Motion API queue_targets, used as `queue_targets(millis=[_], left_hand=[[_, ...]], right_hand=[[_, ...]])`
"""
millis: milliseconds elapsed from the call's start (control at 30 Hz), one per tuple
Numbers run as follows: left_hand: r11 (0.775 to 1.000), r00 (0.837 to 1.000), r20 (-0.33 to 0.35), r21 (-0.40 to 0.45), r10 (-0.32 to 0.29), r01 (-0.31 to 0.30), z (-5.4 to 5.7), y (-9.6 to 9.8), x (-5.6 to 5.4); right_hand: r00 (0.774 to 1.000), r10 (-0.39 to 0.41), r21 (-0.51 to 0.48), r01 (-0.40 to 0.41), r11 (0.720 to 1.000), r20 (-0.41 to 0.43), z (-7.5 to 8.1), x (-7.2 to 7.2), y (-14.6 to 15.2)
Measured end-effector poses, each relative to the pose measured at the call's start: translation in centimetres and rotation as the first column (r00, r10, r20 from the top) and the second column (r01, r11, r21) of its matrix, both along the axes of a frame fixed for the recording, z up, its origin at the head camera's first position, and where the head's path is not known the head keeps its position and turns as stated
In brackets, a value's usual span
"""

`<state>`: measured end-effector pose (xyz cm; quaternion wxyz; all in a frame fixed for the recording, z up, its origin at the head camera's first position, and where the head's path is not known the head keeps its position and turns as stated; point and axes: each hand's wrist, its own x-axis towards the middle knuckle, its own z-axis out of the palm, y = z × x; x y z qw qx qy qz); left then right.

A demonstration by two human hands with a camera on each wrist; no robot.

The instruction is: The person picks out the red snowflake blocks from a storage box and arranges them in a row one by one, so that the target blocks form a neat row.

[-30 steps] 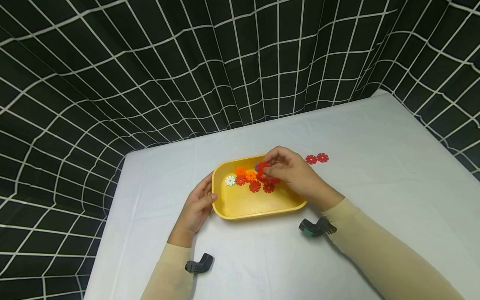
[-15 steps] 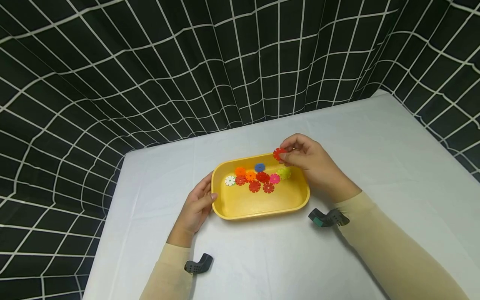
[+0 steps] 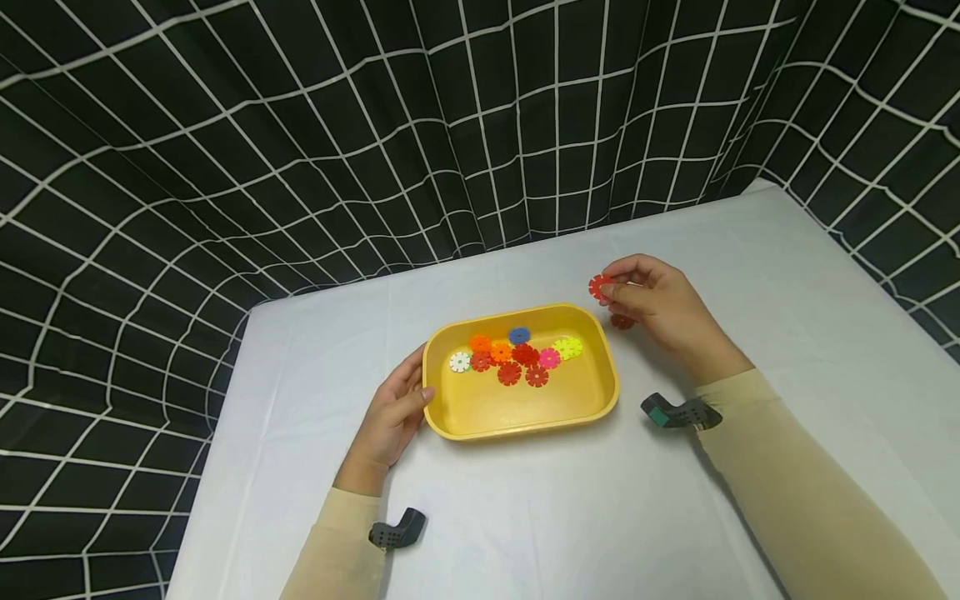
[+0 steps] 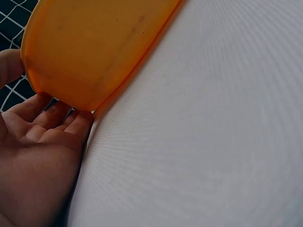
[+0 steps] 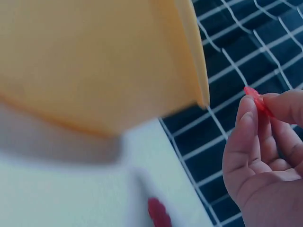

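My right hand pinches a red notched plastic disc between thumb and fingertips, beyond the right end of a yellow tray. In the right wrist view the same red disc shows nearly edge-on. Under the right hand, another red disc lies on the table, partly covered. My left hand holds the tray's left end, thumb over the rim and fingers along the outer wall. Inside the tray are several notched discs: a white one, orange, red, pink, yellow-green and a blue one.
A white cloth covers the table. Black curtains with a white grid hang behind it and along both sides. A dark wrist-camera mount sits at the right sleeve, and another mount at the left.
My right hand has lifted a red disc out of the tray and carried it right, past the far rim to above the discs on the table. My left hand stays at the tray's end.
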<state>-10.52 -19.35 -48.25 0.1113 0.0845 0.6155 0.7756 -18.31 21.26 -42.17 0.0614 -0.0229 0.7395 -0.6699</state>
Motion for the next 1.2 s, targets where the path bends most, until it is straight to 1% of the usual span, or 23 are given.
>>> queue_targets(millis=[100,267,433,533,633,733,867,967,1067,1200], left_hand=[[1.000,1.000,0.002,0.005,0.003,-0.003,-0.1,0.0,0.0],[1.000,1.000,0.005,0.010,0.004,-0.004,-0.1,0.0,0.0],[1.000,1.000,0.003,0.012,-0.004,0.004,0.0,0.0,0.0],[1.000,1.000,0.000,0.015,-0.009,0.009,0.1,0.0,0.0],[1.000,1.000,-0.001,0.013,-0.010,0.010,0.2,0.0,0.0],[1.000,1.000,0.002,0.017,-0.010,0.010,0.2,0.0,0.0],[1.000,1.000,0.006,0.021,-0.008,0.008,0.1,0.0,0.0],[1.000,1.000,0.008,0.018,-0.004,0.004,0.1,0.1,0.0],[1.000,1.000,0.008,0.015,-0.002,0.002,0.1,0.1,0.0],[1.000,1.000,0.007,0.015,-0.002,0.002,0.1,0.0,0.0]], right_hand=[[1.000,-0.028,-0.008,0.028,1.000,0.007,-0.4,-0.4,1.1],[0.997,-0.067,0.039,0.067,0.997,0.023,-1.2,-0.9,2.6],[0.996,-0.079,0.085,0.076,0.994,0.041,-2.1,-1.3,4.3],[0.994,-0.096,0.107,0.090,0.990,0.054,-2.6,-1.4,5.5],[0.989,-0.130,0.119,0.121,0.985,0.071,-2.9,-1.4,6.4],[0.984,-0.154,0.153,0.140,0.978,0.086,-3.3,-1.4,7.2],[0.980,-0.175,0.270,0.143,0.952,0.097,-3.6,-1.5,7.9],[0.979,-0.179,0.365,0.131,0.922,0.101,-3.8,-1.5,8.2],[0.980,-0.169,0.416,0.110,0.903,0.107,-3.9,-1.6,8.6],[0.984,-0.144,0.458,0.079,0.886,0.108,-3.9,-1.6,9.0]])
